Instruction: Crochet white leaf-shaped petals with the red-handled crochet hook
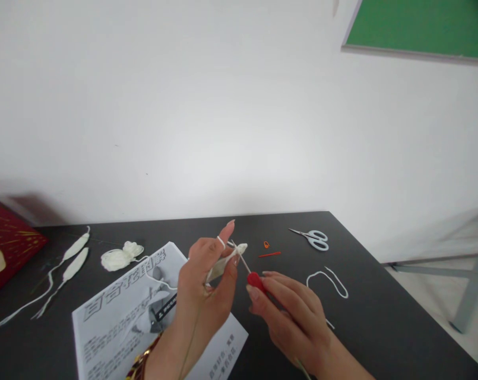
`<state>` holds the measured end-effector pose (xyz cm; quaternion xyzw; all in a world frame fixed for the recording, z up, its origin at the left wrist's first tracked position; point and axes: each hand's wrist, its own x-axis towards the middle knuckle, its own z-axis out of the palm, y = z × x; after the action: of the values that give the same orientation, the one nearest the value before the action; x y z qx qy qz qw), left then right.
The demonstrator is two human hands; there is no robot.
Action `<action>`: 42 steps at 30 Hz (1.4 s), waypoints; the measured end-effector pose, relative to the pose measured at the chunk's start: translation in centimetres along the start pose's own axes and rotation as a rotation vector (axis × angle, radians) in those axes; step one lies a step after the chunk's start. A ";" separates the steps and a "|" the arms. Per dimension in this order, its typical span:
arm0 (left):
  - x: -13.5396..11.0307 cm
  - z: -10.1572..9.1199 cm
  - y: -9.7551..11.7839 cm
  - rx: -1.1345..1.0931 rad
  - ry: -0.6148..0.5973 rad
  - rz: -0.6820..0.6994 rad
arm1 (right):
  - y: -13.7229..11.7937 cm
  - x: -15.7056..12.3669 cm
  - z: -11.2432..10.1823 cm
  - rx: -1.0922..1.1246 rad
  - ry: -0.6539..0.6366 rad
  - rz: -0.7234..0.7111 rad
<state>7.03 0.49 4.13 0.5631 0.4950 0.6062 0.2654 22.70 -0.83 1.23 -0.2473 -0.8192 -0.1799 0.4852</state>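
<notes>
My left hand (pixel 209 277) pinches a small cream crochet piece (pixel 219 268) between thumb and fingers, with white yarn (pixel 221 241) looped over its raised index finger. My right hand (pixel 292 311) is closed on the red handle of a crochet hook (pixel 255 281). The hook's thin metal shaft reaches up and left to the top edge of the crochet piece. Whether its tip is inside a stitch is too small to tell. From my left hand the yarn runs back left to a small white skein (pixel 118 257).
Printed paper (pixel 100 322) lies under my left arm. Two finished-looking cream petals (pixel 76 264) with yarn tails lie left, beside a red box (pixel 9 243). To the right are an orange stitch marker (pixel 266 245), an orange plastic needle (pixel 269 254), scissors (pixel 316 240) and a yarn scrap (pixel 342 287).
</notes>
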 end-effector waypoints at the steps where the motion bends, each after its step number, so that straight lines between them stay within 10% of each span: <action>1: 0.2 -0.1 -0.1 0.003 -0.028 0.001 | 0.0 -0.1 0.0 0.032 -0.001 0.020; 11: 2.4 -1.9 -1.6 0.041 -0.396 -0.006 | 0.6 0.2 -1.3 0.359 0.018 0.256; 26: 2.6 -2.5 -1.4 -0.194 -0.746 -0.566 | 2.2 -0.3 -2.1 0.959 0.168 0.813; 35: 1.8 -2.1 -1.6 -0.208 -0.615 -0.444 | 3.3 0.7 0.3 1.414 0.317 1.375; 42: 1.0 -0.4 -2.4 -0.265 -0.378 -0.367 | 2.8 0.7 1.3 1.517 0.361 1.531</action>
<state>5.81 2.13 2.44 0.5275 0.4469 0.4920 0.5291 23.10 2.34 1.42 -0.2978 -0.2627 0.6878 0.6076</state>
